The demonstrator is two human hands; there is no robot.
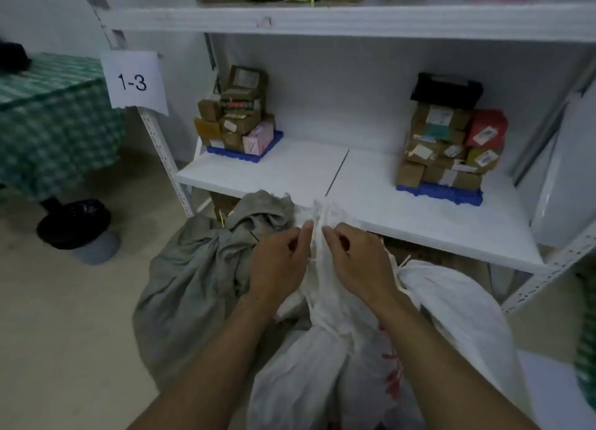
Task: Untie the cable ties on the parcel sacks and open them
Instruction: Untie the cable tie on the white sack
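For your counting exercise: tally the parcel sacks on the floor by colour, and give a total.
White sacks: 2, the white sack whose neck both hands grip, and a second white sack to its right.
Grey sacks: 1, the grey sack on the left.
Total: 3

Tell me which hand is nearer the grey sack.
Left. The left hand overlaps the grey sack at its right edge; the right hand is farther right, across the white sack's neck.
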